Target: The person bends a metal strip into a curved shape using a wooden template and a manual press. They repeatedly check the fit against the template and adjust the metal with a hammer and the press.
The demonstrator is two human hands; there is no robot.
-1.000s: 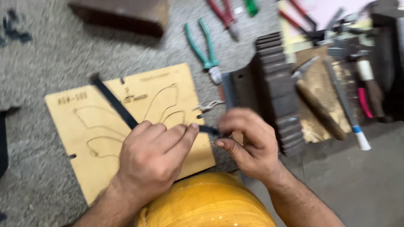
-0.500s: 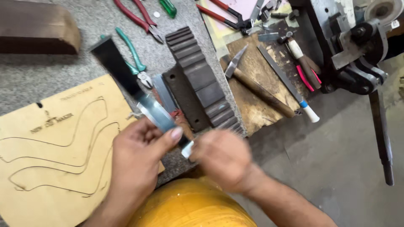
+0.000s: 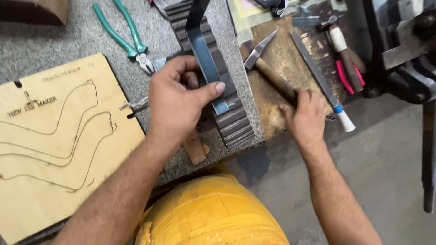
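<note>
Sitting closest of all is a round yellow thing [image 3: 213, 213] at the person's lap, with both bare arms reaching out over it. A flat wooden board [image 3: 54, 149] with curvy lines cut into it lies on the left side of the grey bench [image 3: 59, 50].

The left hand [image 3: 179, 97] is curled around a long thin metal strip [image 3: 202, 50]. Its thumb presses on the near end of the strip, and its fingers wrap behind. The strip is blue-grey and shiny. Its long way runs from the thumb up and away from the person, leaning a bit to the left, and the far end goes out of the top of the view. It lies over a dark ridged block [image 3: 227, 109] that also runs away from the person.

The right hand [image 3: 306, 115] rests well apart, on a worn brown wooden block [image 3: 272, 68]. Its fingers close on the handle of a hammer [image 3: 265, 61], whose pointed head aims up and away to the right. Just beside this hand lies a long grey file [image 3: 318, 75] with a white and blue handle.

Farther off, green pliers [image 3: 127, 36] lie on the bench, and a dark metal vise [image 3: 408, 59] stands at the far right.
</note>
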